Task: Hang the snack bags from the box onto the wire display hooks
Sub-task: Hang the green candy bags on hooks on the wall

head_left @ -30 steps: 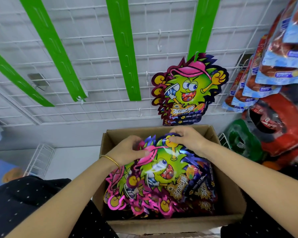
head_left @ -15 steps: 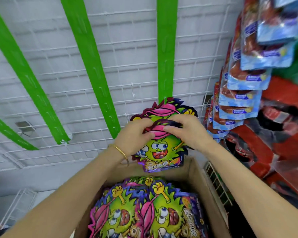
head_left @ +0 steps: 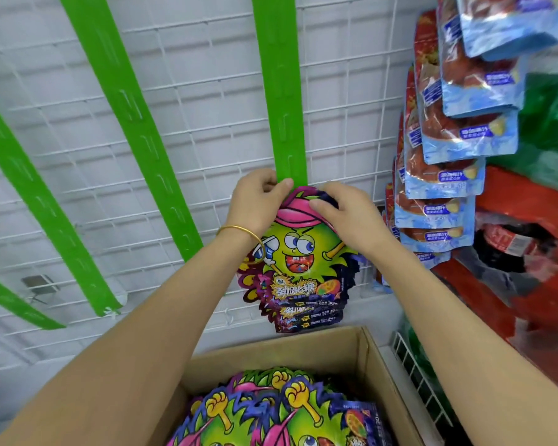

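Observation:
A cartoon-shaped snack bag [head_left: 298, 252], green face with a pink cap, hangs against the white wire grid [head_left: 190, 107] just under the end of a green hanging strip [head_left: 281, 91]. My left hand [head_left: 256, 201] pinches its top left edge by the strip's end. My right hand [head_left: 343, 210] grips the bag's top at the cap from the right. Another bag's lower edge [head_left: 306, 320] shows behind it. The cardboard box [head_left: 372, 375] below holds several more of the same bags [head_left: 271, 410].
Two more green strips [head_left: 129, 123] slant across the grid to the left. Blue and red snack packs [head_left: 445, 175] hang in a column on the right, with red and green packs beyond. A white wire rack [head_left: 422, 384] stands beside the box.
Both hands lifted a bag out of the box and raised it to the end of the green strip, over the bag hanging there. The view tilted up toward the grid.

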The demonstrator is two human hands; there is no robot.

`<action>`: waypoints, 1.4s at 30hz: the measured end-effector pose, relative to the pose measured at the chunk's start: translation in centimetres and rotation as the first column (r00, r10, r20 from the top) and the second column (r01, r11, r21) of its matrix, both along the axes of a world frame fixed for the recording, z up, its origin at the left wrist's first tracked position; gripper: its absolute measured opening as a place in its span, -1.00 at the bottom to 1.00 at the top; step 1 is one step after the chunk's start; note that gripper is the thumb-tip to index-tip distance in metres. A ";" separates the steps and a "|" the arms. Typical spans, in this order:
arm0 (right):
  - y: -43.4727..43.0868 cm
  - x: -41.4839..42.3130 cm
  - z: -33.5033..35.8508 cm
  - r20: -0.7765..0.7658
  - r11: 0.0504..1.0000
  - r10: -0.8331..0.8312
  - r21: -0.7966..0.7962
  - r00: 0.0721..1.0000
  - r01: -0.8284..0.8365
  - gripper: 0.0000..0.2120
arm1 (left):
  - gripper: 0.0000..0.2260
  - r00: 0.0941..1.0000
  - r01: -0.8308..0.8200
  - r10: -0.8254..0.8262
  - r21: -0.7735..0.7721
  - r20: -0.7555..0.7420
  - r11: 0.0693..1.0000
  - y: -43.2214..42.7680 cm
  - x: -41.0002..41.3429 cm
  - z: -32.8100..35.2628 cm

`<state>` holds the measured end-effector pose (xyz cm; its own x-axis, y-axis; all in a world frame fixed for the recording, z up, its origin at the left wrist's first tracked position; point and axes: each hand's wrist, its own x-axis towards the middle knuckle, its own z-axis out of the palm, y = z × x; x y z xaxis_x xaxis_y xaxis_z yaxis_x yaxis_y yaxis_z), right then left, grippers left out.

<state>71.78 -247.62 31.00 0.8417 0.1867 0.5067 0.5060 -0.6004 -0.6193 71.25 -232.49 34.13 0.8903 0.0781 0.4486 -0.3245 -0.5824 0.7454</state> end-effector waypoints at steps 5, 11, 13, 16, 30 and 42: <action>0.5 0.4 1.2 0.097 0.988 -0.102 -0.103 0.990 0.112 -0.75 | -0.75 0.996 0.056 -0.057 -0.020 -0.065 0.998 -0.1 -0.2 0.8; 1.3 -0.1 1.5 0.261 0.951 -0.213 -0.166 0.942 0.261 -0.73 | -0.74 0.992 0.067 -0.074 -0.076 -0.106 0.995 -0.1 -0.3 1.1; 1.5 -0.4 1.4 0.303 0.937 -0.242 -0.175 0.922 0.304 -0.73 | -0.70 0.991 0.063 -0.074 -0.097 -0.115 0.993 0.0 -0.2 1.0; 1.5 -0.7 1.3 0.312 0.918 -0.266 -0.205 0.912 0.339 -0.72 | -0.70 0.991 0.054 -0.069 -0.128 -0.114 0.990 0.0 -0.2 1.0; 0.9 -0.5 -0.6 0.157 0.917 -0.222 -0.301 0.962 0.261 -0.68 | -0.77 0.989 0.128 -0.136 -0.116 -0.061 0.985 0.3 -1.3 -0.6; -0.1 -7.3 -9.2 -0.143 0.952 -0.034 -0.305 0.989 -0.011 -0.80 | -0.72 0.998 0.046 -0.055 0.236 0.029 0.971 7.1 -10.0 -10.9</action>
<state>64.48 -247.70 21.83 0.9046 0.3028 0.3000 0.4167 -0.7765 -0.4727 61.21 -225.37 23.28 0.8739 -0.0782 0.4797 -0.3813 -0.7223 0.5769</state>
